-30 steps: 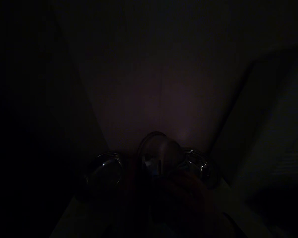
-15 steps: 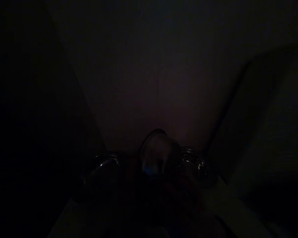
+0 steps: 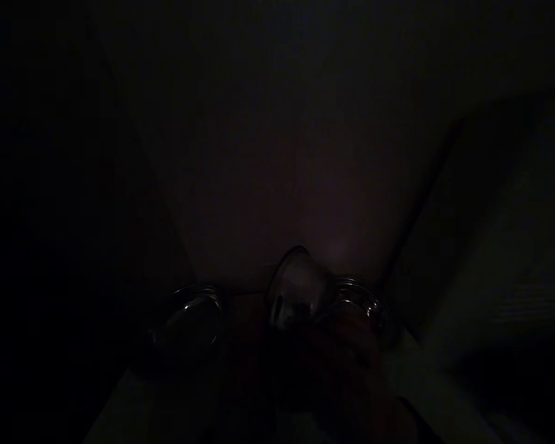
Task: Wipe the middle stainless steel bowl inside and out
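The scene is very dark. A shiny metal cup-shaped vessel (image 3: 300,283) is tilted in the lower middle, its rounded rim toward the upper left. My right hand (image 3: 351,351) comes up from the lower right, with its fingers closed around the lower side of the vessel. To the left of the vessel, a faint reddish shape may be my left hand (image 3: 247,339); its fingers are lost in the dark. Shiny round metal dishes (image 3: 358,296) lie behind my right hand, partly covered by it.
Another group of round metal dishes (image 3: 198,299) sits at the left on a pale surface (image 3: 115,407). A flat wall or panel (image 3: 300,154) rises behind. At the right stands a dark slanted panel (image 3: 462,203).
The metal vessel has shifted slightly to the right and tilted a little more. A bluish glint on it has gone. My right hand has moved slightly with it.
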Motion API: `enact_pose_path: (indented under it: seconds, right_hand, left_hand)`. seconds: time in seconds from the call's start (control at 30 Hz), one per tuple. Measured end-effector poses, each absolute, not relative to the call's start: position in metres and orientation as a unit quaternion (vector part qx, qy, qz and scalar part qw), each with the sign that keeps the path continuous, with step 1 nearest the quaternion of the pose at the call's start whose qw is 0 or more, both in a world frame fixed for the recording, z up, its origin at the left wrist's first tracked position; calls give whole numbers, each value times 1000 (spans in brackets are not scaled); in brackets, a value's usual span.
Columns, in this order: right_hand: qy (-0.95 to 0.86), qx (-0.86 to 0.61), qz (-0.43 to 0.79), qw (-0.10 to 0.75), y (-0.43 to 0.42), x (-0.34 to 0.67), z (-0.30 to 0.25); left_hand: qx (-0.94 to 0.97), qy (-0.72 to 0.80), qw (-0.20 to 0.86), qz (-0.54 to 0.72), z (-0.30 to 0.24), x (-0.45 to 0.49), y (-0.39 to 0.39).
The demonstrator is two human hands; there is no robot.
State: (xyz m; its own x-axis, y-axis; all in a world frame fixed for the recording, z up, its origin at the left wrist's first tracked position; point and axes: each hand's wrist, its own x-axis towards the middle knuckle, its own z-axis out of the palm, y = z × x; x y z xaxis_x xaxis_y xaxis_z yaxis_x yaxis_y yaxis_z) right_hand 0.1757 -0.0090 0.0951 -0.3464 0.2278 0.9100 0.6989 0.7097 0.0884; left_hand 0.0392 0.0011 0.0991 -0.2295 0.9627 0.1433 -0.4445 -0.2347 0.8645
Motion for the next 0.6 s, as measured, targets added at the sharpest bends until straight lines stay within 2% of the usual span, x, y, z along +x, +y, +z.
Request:
enact_pose_path:
  seconds: [0.47, 0.6]
  right_hand:
    - [-740, -392, -193, 511, 15, 202, 102]
    - [-725, -489, -135, 467, 15, 204, 108]
  left_hand:
    - [375, 351, 499, 698, 96, 42, -2]
    - [371, 355, 486, 708, 96, 40, 4]
